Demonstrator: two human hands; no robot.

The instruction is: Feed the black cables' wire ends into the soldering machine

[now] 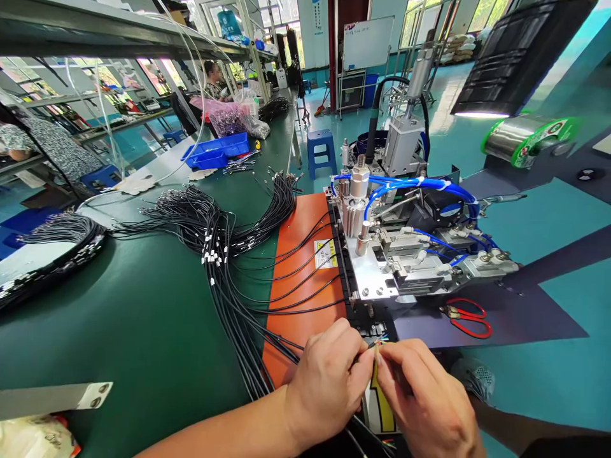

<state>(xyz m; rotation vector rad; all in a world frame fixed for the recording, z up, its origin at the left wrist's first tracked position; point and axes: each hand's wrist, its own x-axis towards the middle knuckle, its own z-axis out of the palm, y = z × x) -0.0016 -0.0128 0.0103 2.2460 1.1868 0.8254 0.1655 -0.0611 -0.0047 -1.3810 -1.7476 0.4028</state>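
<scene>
Pinching the stripped end of a thin black sheathed cable point(377, 344), you have both hands closed on it. Your left hand point(329, 375) grips the sheath between thumb and forefinger, and your right hand point(424, 397) nips the fine coloured wires that fan out of its tip. The cable end sits just in front of the grey metal pneumatic machine with blue hoses point(382, 254), over the near edge of the flat orange mat point(300, 267).

It looks very light and limp, so I judge it will droop and twist unless you hold it close to the tip. The sheath looks smooth and may slide in a loose pinch. The strands appear hair-thin and easily bent or snapped, so the sheath just behind them seems the safer place to hold. Their colours are hard to tell: yellow and reddish, perhaps green.

Many similar loose black cables point(229, 280) lie spread over the dark green surface point(143, 331), and red-handled scissors point(470, 317) rest beside the machine.
</scene>
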